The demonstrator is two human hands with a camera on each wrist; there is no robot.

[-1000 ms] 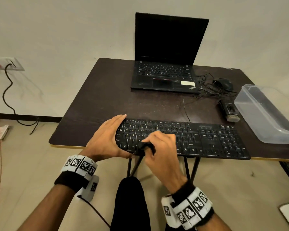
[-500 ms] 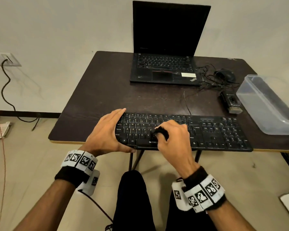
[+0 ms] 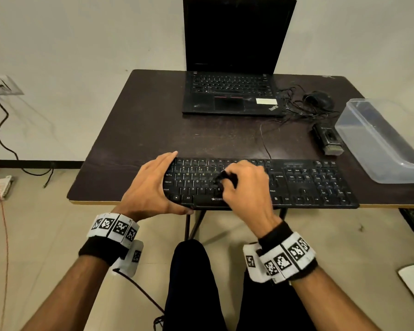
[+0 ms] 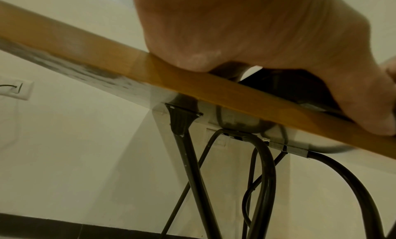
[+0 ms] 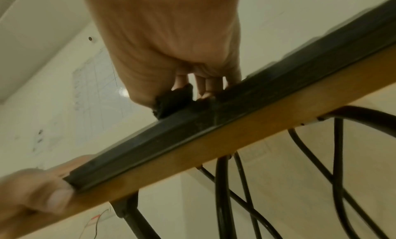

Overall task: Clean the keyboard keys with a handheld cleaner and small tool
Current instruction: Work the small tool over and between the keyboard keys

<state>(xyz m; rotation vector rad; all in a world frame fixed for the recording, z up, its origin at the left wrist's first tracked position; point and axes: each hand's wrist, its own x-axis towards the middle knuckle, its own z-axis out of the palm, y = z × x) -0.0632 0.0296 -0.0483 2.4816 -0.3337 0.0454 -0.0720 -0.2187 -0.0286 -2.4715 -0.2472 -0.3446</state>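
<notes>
Dark wood-grain covers the table (image 3: 139,130), its light edge banding running along the near side. At the far side stands an open laptop (image 3: 232,91) with a black screen, and a clear plastic container (image 3: 380,144) lies at the right edge. Along the near edge lies the black keyboard (image 3: 308,185), its front nearly flush with the banding.

Both hands are at the keyboard's left half. The left hand (image 3: 153,185) lies flat against the left end, fingers straight along the side and thumb along the front edge; it steadies the keyboard and grips nothing. The right hand (image 3: 246,187) is over the letter keys just right of the left hand, fingers curled, pinching a small black tool (image 3: 227,179) whose tip points down at the keys around the middle rows. From the right wrist view the tool (image 5: 173,100) shows as a dark tuft below the fingers (image 5: 201,85), touching the keyboard top.

Well apart from both hands, between the container and the laptop, lies a small black handheld cleaner (image 3: 329,139), with a black mouse (image 3: 317,99) and its tangled cable beyond it.
</notes>
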